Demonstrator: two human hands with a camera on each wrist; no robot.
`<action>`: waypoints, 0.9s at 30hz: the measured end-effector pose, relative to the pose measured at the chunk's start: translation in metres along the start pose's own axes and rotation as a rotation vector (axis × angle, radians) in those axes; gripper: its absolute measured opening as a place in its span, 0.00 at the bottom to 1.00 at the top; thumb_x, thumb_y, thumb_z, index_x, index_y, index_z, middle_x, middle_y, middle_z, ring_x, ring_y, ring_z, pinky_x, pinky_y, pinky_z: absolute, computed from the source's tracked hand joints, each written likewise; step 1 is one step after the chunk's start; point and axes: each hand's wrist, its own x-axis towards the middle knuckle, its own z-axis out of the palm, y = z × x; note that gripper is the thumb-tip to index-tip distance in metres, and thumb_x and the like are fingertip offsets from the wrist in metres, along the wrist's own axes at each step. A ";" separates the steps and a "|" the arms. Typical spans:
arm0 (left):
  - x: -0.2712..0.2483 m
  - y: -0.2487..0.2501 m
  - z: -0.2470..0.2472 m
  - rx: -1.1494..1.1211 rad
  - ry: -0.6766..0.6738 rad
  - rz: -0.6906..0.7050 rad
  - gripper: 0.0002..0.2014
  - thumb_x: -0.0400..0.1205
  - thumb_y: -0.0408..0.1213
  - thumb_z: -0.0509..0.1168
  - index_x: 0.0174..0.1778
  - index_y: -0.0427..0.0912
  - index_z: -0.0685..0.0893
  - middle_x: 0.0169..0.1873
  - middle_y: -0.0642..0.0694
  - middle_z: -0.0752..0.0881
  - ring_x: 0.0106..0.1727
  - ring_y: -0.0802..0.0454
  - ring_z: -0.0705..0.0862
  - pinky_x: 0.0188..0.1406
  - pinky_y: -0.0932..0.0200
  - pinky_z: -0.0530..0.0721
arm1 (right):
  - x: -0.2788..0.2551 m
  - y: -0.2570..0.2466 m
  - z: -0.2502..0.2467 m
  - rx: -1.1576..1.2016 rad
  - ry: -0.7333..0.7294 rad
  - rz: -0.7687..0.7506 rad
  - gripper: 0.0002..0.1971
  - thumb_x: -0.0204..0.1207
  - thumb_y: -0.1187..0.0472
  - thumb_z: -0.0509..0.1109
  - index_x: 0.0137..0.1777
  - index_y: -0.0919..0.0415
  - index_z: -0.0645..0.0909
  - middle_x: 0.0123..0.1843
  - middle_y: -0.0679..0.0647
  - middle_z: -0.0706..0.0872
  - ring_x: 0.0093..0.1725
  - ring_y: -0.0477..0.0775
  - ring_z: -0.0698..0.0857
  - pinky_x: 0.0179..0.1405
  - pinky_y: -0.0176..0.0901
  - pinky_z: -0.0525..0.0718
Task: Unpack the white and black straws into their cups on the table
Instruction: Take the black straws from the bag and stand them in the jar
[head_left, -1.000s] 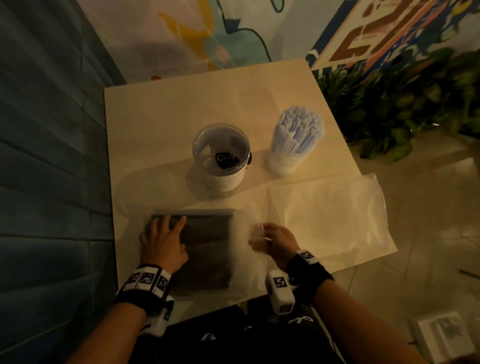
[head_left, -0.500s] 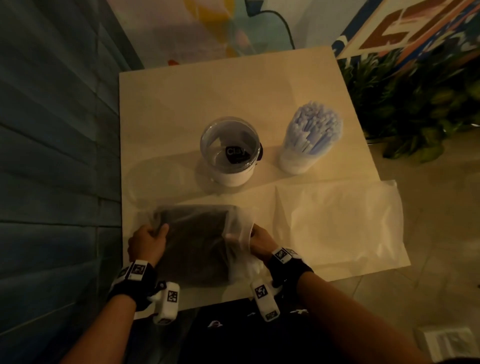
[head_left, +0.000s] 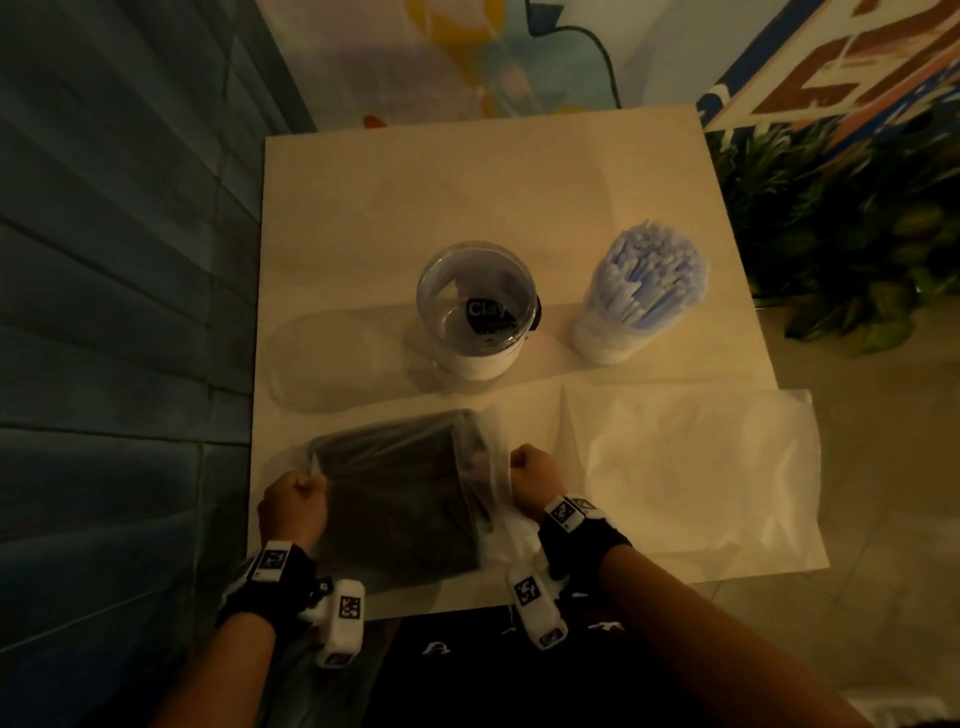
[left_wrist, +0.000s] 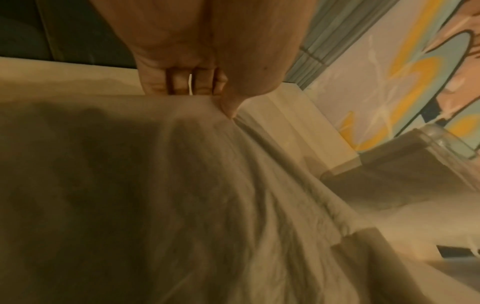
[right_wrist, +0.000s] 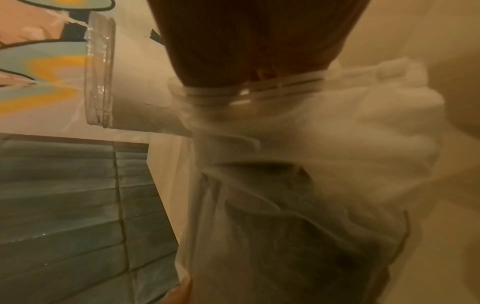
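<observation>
A translucent bag of black straws (head_left: 400, 488) lies at the near edge of the table (head_left: 467, 197). My left hand (head_left: 296, 501) grips the bag's left edge; in the left wrist view its curled fingers (left_wrist: 182, 82) pinch the plastic (left_wrist: 182, 164). My right hand (head_left: 535, 473) grips the bunched right end of the bag (right_wrist: 298, 144). A clear cup (head_left: 475, 312) with a black label stands behind the bag, holding no straws. To its right a second cup (head_left: 639, 291) is full of white straws.
A flat white bag (head_left: 691, 467) lies on the table's right front and hangs over the edge. A blue slatted wall (head_left: 119, 312) runs along the left. Green plants (head_left: 857, 218) stand to the right of the table.
My left hand went from lying flat on the bag to gripping its left edge. My right hand closed on the bag's right end. The bag has lifted and bunched a little.
</observation>
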 end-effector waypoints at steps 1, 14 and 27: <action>-0.005 0.005 -0.001 0.011 0.047 0.038 0.08 0.84 0.38 0.64 0.50 0.34 0.81 0.46 0.36 0.81 0.47 0.38 0.81 0.46 0.46 0.78 | 0.002 -0.001 -0.001 -0.009 -0.024 -0.011 0.10 0.79 0.53 0.72 0.41 0.55 0.76 0.45 0.53 0.82 0.47 0.54 0.81 0.44 0.40 0.73; -0.017 0.019 0.039 0.555 -0.236 0.831 0.59 0.60 0.80 0.63 0.85 0.57 0.52 0.86 0.55 0.50 0.86 0.54 0.44 0.84 0.36 0.44 | 0.014 -0.011 0.001 -0.046 -0.120 -0.139 0.07 0.79 0.53 0.72 0.52 0.49 0.76 0.33 0.43 0.80 0.33 0.44 0.79 0.40 0.39 0.76; -0.023 -0.002 0.042 0.521 -0.242 0.833 0.59 0.61 0.82 0.59 0.85 0.57 0.51 0.86 0.55 0.50 0.86 0.55 0.43 0.83 0.41 0.32 | 0.013 0.001 -0.008 0.032 -0.111 -0.217 0.06 0.76 0.59 0.75 0.48 0.48 0.82 0.42 0.50 0.84 0.38 0.49 0.82 0.39 0.41 0.79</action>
